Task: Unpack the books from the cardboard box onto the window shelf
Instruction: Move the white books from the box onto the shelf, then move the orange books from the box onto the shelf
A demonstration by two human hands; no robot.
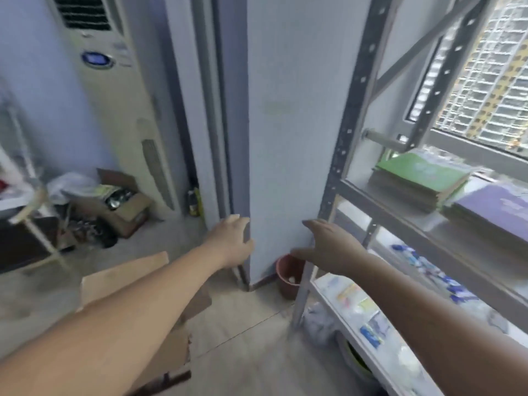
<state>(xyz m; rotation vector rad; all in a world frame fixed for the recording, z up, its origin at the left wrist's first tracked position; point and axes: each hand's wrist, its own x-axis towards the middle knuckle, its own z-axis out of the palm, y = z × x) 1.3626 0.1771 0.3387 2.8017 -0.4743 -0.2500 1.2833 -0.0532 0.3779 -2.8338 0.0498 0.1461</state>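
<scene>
Both my arms stretch forward, and neither hand holds anything. My left hand [233, 241] hangs in the air with relaxed fingers, in front of the grey wall pillar. My right hand [328, 244] has its fingers spread near the metal shelf post. The cardboard box [125, 281] sits low on the left under my left forearm; its flap shows and its inside is hidden. On the window shelf [400, 212] lie a stack of books with a green cover on top [420, 181] and a purple-covered stack [494, 212] to its right. The view is blurred.
The grey metal rack [343, 155] fills the right side, with packets on its lower shelves. A brown bucket [288, 275] stands on the floor by the pillar. A tall air conditioner [120, 104] and an open box of clutter [123, 204] are at the back left.
</scene>
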